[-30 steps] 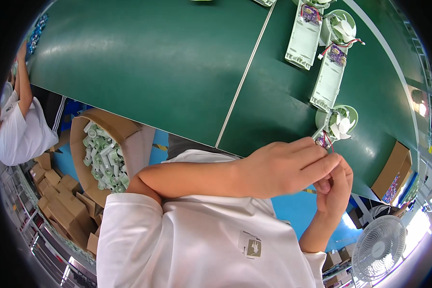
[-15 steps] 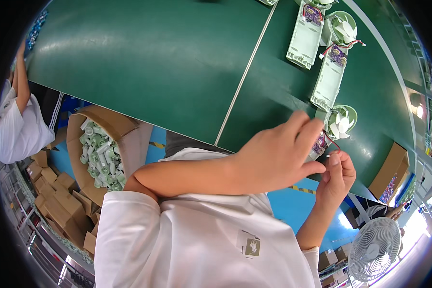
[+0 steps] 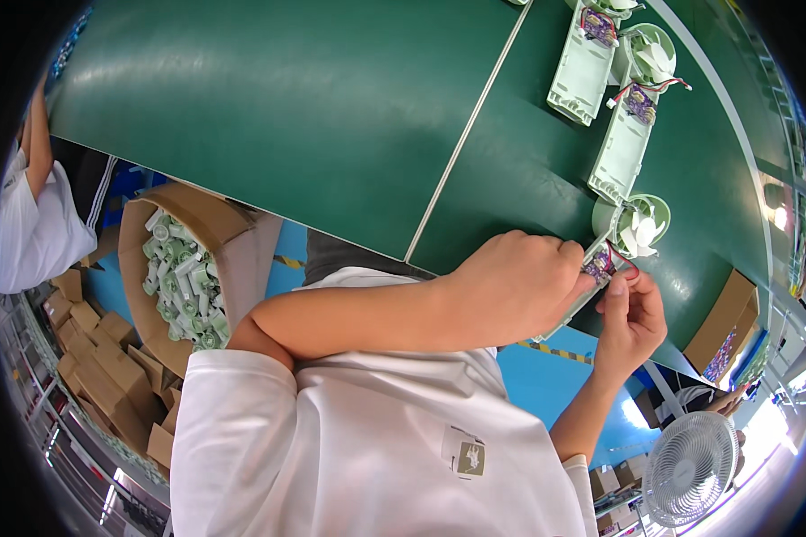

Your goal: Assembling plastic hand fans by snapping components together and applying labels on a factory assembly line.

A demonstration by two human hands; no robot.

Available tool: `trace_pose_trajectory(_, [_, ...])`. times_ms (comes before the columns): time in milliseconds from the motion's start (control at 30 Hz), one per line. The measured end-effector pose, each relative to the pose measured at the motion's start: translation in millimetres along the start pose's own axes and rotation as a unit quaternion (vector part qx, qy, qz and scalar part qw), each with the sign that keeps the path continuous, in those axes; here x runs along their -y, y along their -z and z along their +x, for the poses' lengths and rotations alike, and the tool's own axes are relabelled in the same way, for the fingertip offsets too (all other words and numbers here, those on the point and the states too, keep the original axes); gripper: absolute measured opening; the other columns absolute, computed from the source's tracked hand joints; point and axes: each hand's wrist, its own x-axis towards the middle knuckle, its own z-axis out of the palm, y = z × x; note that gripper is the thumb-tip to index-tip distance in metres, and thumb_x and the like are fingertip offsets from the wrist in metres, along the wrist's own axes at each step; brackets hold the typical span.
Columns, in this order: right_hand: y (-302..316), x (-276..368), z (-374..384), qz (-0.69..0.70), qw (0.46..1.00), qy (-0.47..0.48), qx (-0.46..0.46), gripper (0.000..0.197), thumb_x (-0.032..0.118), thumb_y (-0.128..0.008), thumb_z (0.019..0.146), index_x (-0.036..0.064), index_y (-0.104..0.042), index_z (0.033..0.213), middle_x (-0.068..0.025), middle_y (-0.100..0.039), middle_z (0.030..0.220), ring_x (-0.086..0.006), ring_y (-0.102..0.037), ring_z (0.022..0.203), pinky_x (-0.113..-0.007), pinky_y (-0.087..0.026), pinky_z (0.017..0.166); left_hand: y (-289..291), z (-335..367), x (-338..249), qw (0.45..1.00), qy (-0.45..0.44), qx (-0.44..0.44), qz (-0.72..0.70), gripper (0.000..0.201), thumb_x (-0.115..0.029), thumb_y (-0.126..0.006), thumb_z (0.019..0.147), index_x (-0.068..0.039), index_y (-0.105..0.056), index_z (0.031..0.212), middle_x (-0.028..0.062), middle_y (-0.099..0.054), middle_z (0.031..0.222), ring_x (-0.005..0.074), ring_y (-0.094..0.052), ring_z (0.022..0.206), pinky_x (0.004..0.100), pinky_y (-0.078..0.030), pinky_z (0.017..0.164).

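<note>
Close to the table's near edge lies a pale green handheld fan housing (image 3: 580,306), open-backed, with its round fan head (image 3: 658,215) and white blades pointing away from me. My left hand (image 3: 524,285) lies across the housing's body, fingers curled around it, hiding much of it. A purple circuit board (image 3: 598,263) shows just beyond my left fingertips. At that board, my right hand (image 3: 632,324) pinches a red wire (image 3: 627,265) between thumb and forefinger; the wire's end is hidden in the fingers.
Two more open fan housings (image 3: 621,154) with boards and loose wires lie farther up the green table (image 3: 287,116). A carton (image 3: 233,237) of pale green parts stands at left. A box (image 3: 721,327) sits right, near a floor fan (image 3: 692,470). Another person (image 3: 40,224) works far left.
My left hand has come down from above the board and closed over the housing. My right hand has stayed at the wire, moving slightly. The view has shifted a little.
</note>
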Motion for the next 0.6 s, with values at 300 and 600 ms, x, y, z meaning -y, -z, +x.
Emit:
trace_pose_trajectory(300, [-4.8, 34.2, 4.3, -0.277, 0.945, 0.170, 0.034, 0.008, 0.000, -0.069, 0.082, 0.0012, -0.062, 0.083, 0.0020, -0.053, 0.065, -0.0036, -0.046, 0.055, -0.019, -0.035, 0.048, -2.1, 0.1, 1.6, 0.999, -0.023, -0.002, 0.029, 0.029, -0.019, -0.066, 0.088, 0.000, -0.052, 0.073, 0.0135, -0.057, 0.061, 0.0294, -0.060, 0.052, 0.0374, -0.049, 0.047])
trace_pose_trajectory(600, [-3.4, 32.6, 2.2, -0.291, 0.943, 0.154, 0.056, 0.007, 0.002, -0.067, 0.087, 0.0003, -0.061, 0.085, 0.0032, -0.053, 0.067, -0.0030, -0.046, 0.056, -0.018, -0.036, 0.050, -3.4, 0.5, 2.1, 1.000, -0.016, 0.008, 0.025, 0.030, -0.020, -0.067, 0.088, 0.000, -0.052, 0.071, 0.0126, -0.056, 0.059, 0.0283, -0.060, 0.052, 0.0360, -0.049, 0.047])
